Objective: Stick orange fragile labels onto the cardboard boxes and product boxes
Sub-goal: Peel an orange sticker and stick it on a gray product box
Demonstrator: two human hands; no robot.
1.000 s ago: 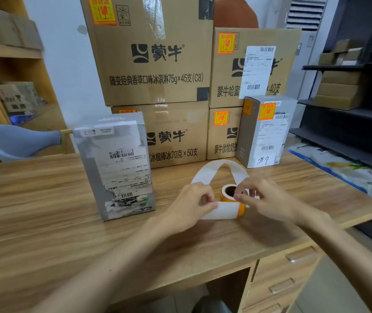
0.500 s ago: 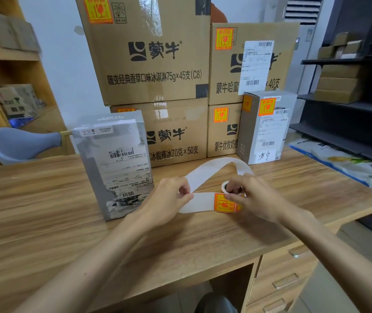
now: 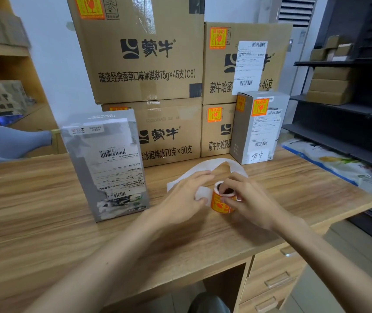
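Four cardboard boxes [image 3: 139, 53] stacked at the back of the desk [image 3: 33, 222], a grey box [image 3: 106, 163] standing left; near the front edge the right hand [image 3: 248, 199] grips the label roll [image 3: 222, 201], the left hand [image 3: 185, 199] pinching its white backing strip [image 3: 203, 192]

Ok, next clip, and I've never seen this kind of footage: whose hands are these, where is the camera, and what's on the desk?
There is no machine here: a person wears a wide-angle camera on the head, looking down at their own bare hands. The left hand grips the loose white backing strip; the right hand holds the small roll of orange fragile labels above the wooden desk. On the desk stand a tall grey product box showing no orange label, a second grey product box already labelled, and four stacked brown cardboard cartons, each showing an orange sticker.
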